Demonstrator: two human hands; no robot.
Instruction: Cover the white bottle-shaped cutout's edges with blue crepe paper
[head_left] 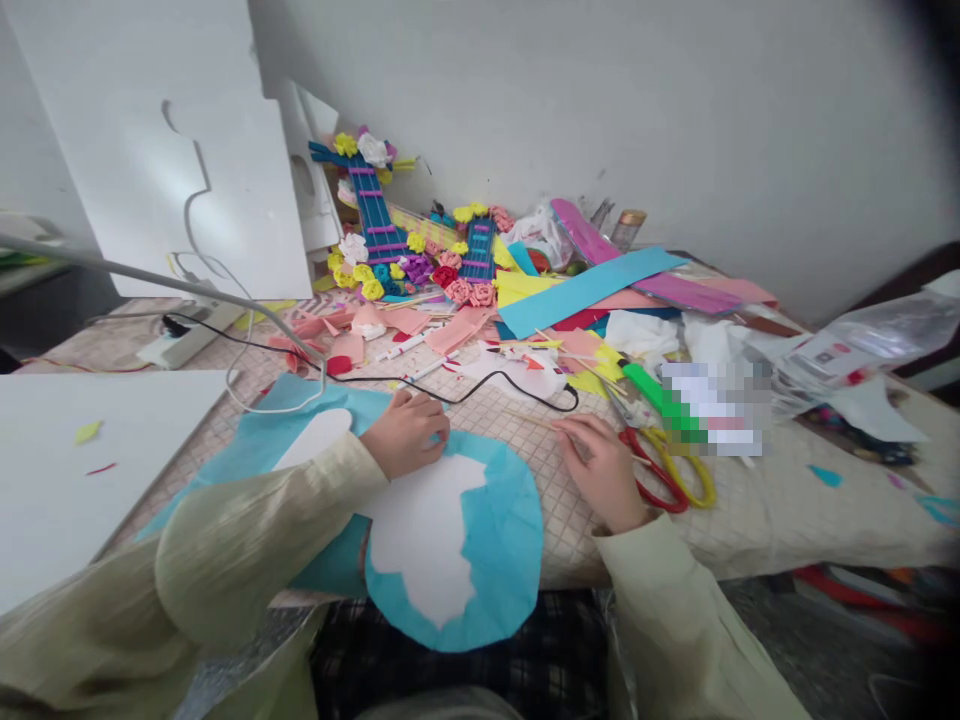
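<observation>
Landmark: blue paper disc [495, 540] with white cut-out shape [427, 540] on it, overhanging the table [750, 520] edge nearest me.
Left hand [407, 432]: fingers curled, pressing on the disc's far edge.
Right hand [604, 470]: right of the disc, loosely closed, apparently pinching a thin stick [536, 420]; view unclear.
Scissors [667, 475]: just right of my right hand.
Black cable [480, 385]: beyond the disc.
</observation>
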